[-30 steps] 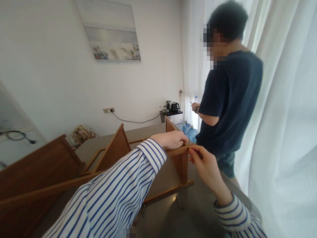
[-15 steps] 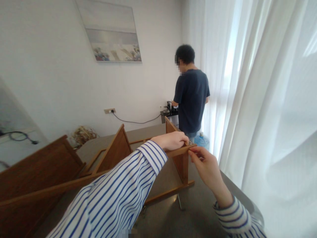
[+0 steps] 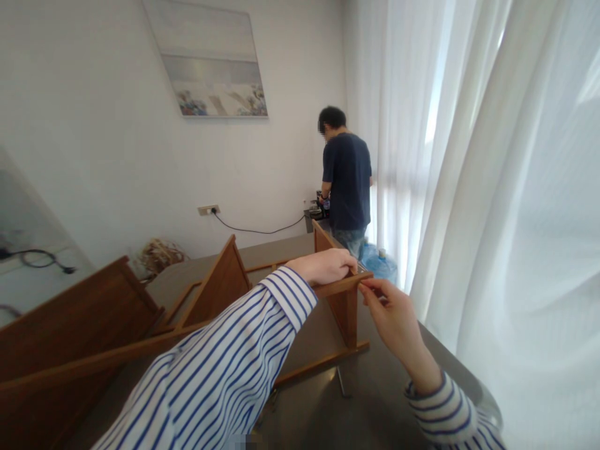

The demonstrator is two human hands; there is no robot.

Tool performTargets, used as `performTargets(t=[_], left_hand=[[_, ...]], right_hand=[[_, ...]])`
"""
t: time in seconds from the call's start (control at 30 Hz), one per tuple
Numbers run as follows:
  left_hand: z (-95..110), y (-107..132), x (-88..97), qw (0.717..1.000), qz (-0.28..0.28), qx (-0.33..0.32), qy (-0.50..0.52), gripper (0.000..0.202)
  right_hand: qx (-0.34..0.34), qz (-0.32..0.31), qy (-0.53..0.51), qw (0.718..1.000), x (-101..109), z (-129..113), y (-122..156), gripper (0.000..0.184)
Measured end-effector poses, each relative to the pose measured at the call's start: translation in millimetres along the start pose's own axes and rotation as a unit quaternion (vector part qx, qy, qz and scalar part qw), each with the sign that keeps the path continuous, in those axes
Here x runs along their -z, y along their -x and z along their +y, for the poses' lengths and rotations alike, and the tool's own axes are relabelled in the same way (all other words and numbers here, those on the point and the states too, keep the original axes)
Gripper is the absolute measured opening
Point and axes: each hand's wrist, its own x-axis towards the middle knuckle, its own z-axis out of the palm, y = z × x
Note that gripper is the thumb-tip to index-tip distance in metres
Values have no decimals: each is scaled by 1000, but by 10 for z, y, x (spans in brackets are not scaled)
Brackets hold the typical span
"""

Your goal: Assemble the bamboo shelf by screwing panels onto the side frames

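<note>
L hand (image 3: 328,265) is closed over the wooden rail (image 3: 344,284) near its free end, atop the shelf frame (image 3: 218,284) lying on the grey table (image 3: 375,387). R hand (image 3: 394,315) pinches the rail tip w/ fingertips. Risk: the thin pinch may slip, so the rail twists & the frame tips.

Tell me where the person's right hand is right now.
In the head view it sits right of centre: the right hand pinches the end of the wooden rail, just right of the left hand gripping the same rail.
</note>
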Motion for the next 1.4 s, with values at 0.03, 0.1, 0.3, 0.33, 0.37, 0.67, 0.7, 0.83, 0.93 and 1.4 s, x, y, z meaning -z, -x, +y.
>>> performTargets(t=[0.03,0.1,0.3,0.33,0.37,0.67,0.7,0.83,0.93,1.4], left_hand=[[0,0,-1,1000,2,-1,1,29],[1,-1,-3,1000,5,-1,0,29],[7,3,-2,1000,9,5,8,27],[8,4,-1,1000,9,4,9,27],[10,6,0,1000,9,3,10,27],[11,2,-11,1000,20,5,7,27],[15,3,-9,1000,22,5,8,28],[32,13,2,1000,24,10,11,30],[33,20,4,1000,24,11,10,30],[42,26,9,1000,24,2,19,29]], right_hand=[[4,1,4,1000,-1,0,2,25],[15,4,15,1000,0,-3,4,24],[48,19,59,997,11,-34,12,22],[51,21,63,997,12,-39,15,22],[53,22,65,996,12,-42,18,21],[88,31,83,992,-9,-9,38,22],[89,32,84,992,-11,-5,38,22],[96,35,83,991,-19,4,37,21],[95,36,80,992,-20,3,34,21],[55,36,70,995,-32,-39,16,20]])
